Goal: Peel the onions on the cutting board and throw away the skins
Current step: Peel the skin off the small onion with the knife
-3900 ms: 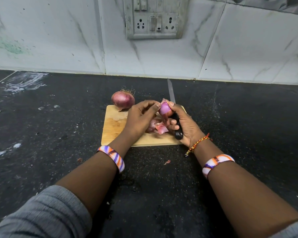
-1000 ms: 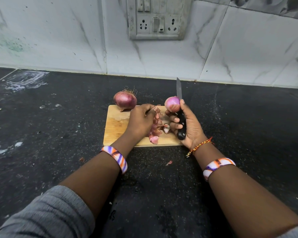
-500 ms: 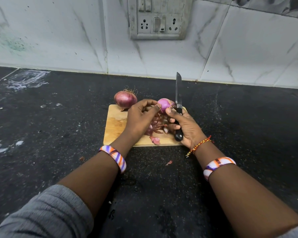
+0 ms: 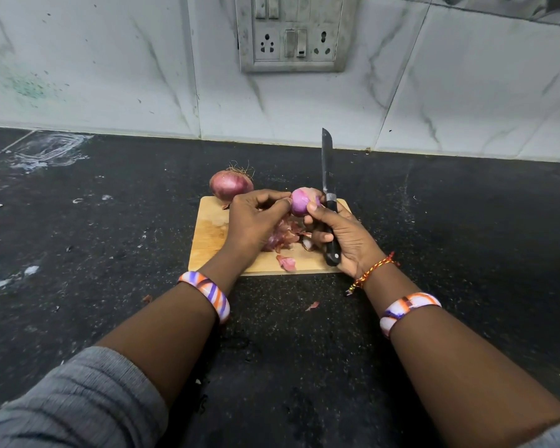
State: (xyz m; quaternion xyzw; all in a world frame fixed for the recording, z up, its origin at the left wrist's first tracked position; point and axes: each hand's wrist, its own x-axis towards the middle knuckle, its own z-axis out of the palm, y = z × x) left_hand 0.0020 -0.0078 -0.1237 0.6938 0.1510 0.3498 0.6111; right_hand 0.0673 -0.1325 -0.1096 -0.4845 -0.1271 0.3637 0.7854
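The half-peeled onion (image 4: 303, 202) was held above the far edge of the cutting board (image 4: 207, 240), pinched between both hands. The left hand (image 4: 253, 221) gripped its left side; the right hand (image 4: 343, 236) pressed a thumb on its right while clasping the knife (image 4: 328, 195), blade pointing away. Loose skins (image 4: 280, 237) lay beneath; the unpeeled onion (image 4: 230, 185) sat nearer the left hand.

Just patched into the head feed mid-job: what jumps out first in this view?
A knife stands blade-up in the right hand, whose thumb also steadies a half-peeled onion above the cutting board. The left hand touches that onion from the other side, over a heap of skins. An unpeeled onion sits at the board's far left corner.
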